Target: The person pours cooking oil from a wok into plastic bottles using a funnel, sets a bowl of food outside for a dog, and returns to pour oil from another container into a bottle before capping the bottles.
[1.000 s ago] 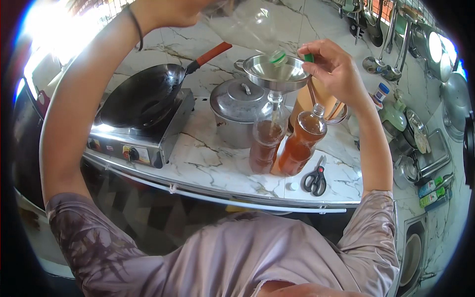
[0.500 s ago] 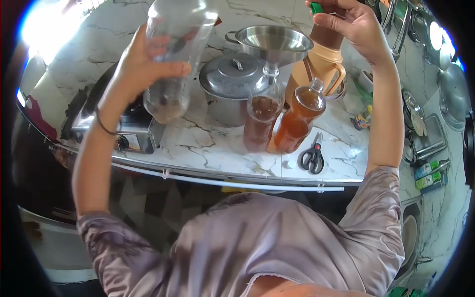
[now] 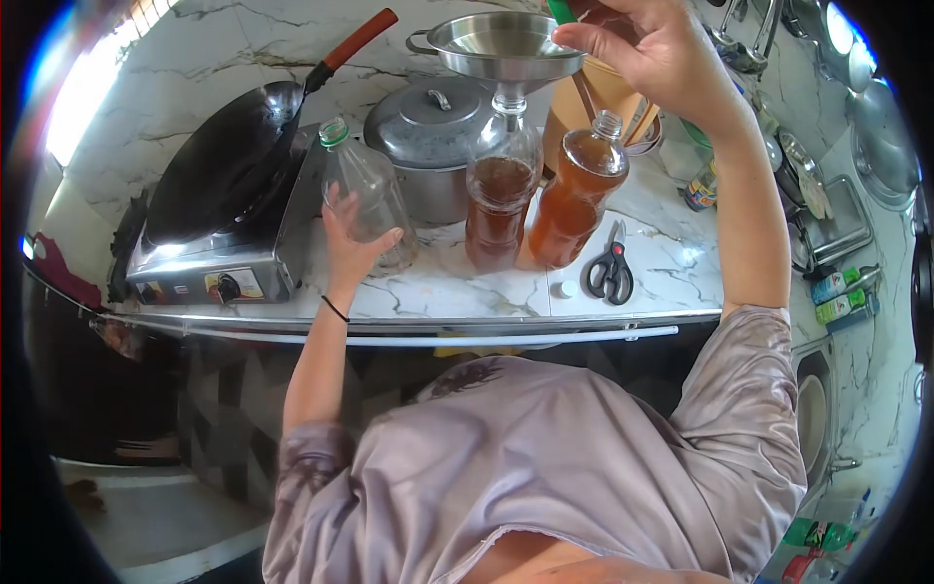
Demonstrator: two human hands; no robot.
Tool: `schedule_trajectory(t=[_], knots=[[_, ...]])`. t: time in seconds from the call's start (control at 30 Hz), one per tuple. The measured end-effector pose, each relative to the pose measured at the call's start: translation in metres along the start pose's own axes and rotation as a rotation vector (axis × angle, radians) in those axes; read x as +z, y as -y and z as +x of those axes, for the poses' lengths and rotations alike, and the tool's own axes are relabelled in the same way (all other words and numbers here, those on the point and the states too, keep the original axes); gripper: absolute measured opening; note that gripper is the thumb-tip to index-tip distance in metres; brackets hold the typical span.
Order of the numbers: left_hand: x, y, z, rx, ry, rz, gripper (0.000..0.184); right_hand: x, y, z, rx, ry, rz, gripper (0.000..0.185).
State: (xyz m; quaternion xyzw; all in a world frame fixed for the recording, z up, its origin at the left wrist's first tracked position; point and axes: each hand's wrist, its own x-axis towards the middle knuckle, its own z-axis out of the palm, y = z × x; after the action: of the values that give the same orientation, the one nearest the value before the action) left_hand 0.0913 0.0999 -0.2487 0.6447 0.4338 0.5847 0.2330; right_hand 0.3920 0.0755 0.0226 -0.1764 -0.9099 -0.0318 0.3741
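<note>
My left hand (image 3: 355, 238) is around the lower side of a clear plastic bottle (image 3: 384, 195), which stands on the counter between the stove and the pot. The bottle has a green ring at its neck and looks empty. High on the right, my right hand (image 3: 647, 49) pinches a green bottle cap (image 3: 562, 12), cut off by the top edge of the view. Below it, a steel funnel (image 3: 506, 54) sits in the neck of a bottle of brown liquid (image 3: 501, 209). Right of that stands an uncapped bottle of amber liquid (image 3: 579, 200).
A wok (image 3: 224, 165) rests on the gas stove (image 3: 219, 268) at left. Behind the bottles are a lidded pot (image 3: 428, 127) and a tan pitcher (image 3: 589, 92). Scissors (image 3: 610, 268) and a white cap (image 3: 564, 289) lie near the counter's front edge (image 3: 438, 319).
My left hand has lowered the empty bottle from mid-air onto the counter. The right hand has kept the green cap raised. My view has shifted, bringing the whole wok into sight.
</note>
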Motion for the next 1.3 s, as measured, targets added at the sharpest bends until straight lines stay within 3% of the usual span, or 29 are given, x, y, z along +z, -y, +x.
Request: schedule_trajectory(t=[0.07, 0.13, 0.17, 0.2, 0.23, 0.27, 0.3, 0.33, 0.37, 0.43, 0.47, 0.5, 0.57, 0.6, 0.63, 0.7, 0.83, 0.93, 1.0, 1.07, 1.1, 1.17, 1.23, 1.3], knots=[[0.001, -0.007, -0.002, -0.029, 0.019, 0.002, 0.104, -0.004, 0.010, 0.000, 0.211, 0.016, -0.047, 0.025], [0.001, -0.022, -0.001, 0.157, -0.052, -0.058, 0.104, -0.008, 0.009, -0.002, 0.167, -0.016, -0.101, 0.025], [-0.001, -0.034, 0.001, 0.157, -0.040, -0.064, 0.104, -0.009, 0.009, -0.003, 0.116, -0.044, -0.149, 0.025], [-0.003, -0.051, 0.003, 0.185, -0.117, 0.019, 0.103, -0.013, 0.014, -0.002, 0.476, -0.105, -0.015, 0.025], [-0.006, -0.067, 0.004, 0.206, -0.192, 0.103, 0.102, -0.014, 0.009, -0.007, 0.492, -0.101, -0.014, 0.025], [-0.007, -0.083, 0.005, 0.193, -0.180, 0.100, 0.102, -0.015, 0.000, -0.011, 0.356, -0.035, -0.068, 0.025], [-0.006, -0.100, 0.009, 0.341, -0.196, 0.142, 0.098, -0.016, -0.005, -0.015, 0.217, 0.027, -0.120, 0.025], [-0.003, -0.114, 0.012, 0.493, -0.211, 0.182, 0.094, -0.018, 0.006, -0.017, 0.309, 0.059, -0.171, 0.026], [-0.001, -0.126, 0.013, 0.490, -0.203, 0.179, 0.094, -0.019, 0.004, -0.021, 0.319, 0.059, -0.172, 0.026], [0.005, -0.147, 0.012, 0.705, -0.218, 0.131, 0.088, -0.023, -0.008, -0.030, 0.550, -0.296, 0.194, 0.027], [0.015, -0.155, 0.011, 0.785, -0.301, 0.065, 0.075, -0.031, -0.017, -0.040, 0.564, -0.243, 0.120, 0.026], [0.019, -0.158, 0.010, 0.788, -0.305, 0.062, 0.075, -0.033, -0.023, -0.044, 0.560, -0.242, 0.115, 0.026], [0.026, -0.162, 0.005, 0.761, -0.034, 0.103, 0.063, -0.032, -0.032, -0.056, 0.525, 0.218, -0.100, 0.025], [0.040, -0.160, 0.002, 0.725, -0.009, 0.022, 0.050, -0.027, -0.037, -0.060, 0.548, 0.314, -0.056, 0.024], [0.050, -0.161, -0.001, 0.710, 0.006, 0.017, 0.050, -0.023, -0.044, -0.062, 0.568, 0.318, -0.046, 0.024], [0.064, -0.165, -0.008, 0.434, 0.406, 0.134, 0.046, -0.014, -0.054, -0.067, 0.478, 0.476, -0.136, 0.026], [0.092, -0.150, -0.023, 0.214, 0.572, 0.061, 0.041, -0.021, -0.036, -0.057, 0.450, 0.545, -0.131, 0.022], [0.110, -0.127, -0.036, 0.059, 0.772, 0.108, 0.048, -0.015, -0.053, -0.059, 0.366, 0.545, -0.145, 0.017], [0.124, -0.117, -0.044, 0.033, 0.776, 0.087, 0.053, -0.012, -0.054, -0.054, 0.343, 0.554, -0.164, 0.018], [0.133, -0.118, -0.044, -0.090, 0.822, 0.059, 0.074, -0.005, -0.053, -0.053, 0.508, 0.495, -0.378, 0.029], [0.139, -0.119, -0.044, -0.083, 0.810, 0.062, 0.074, -0.005, -0.050, -0.051, 0.495, 0.493, -0.385, 0.029], [0.154, -0.110, -0.045, -0.147, 0.630, -0.058, 0.088, -0.008, -0.046, -0.048, 0.646, 0.569, -0.363, 0.038], [0.171, -0.094, -0.040, -0.119, 0.625, -0.083, 0.096, -0.007, -0.060, -0.057, 0.521, 0.555, -0.337, 0.033], [0.185, -0.094, -0.038, -0.052, 0.536, 0.097, 0.097, -0.004, -0.063, -0.059, 0.461, 0.548, -0.250, 0.029]])
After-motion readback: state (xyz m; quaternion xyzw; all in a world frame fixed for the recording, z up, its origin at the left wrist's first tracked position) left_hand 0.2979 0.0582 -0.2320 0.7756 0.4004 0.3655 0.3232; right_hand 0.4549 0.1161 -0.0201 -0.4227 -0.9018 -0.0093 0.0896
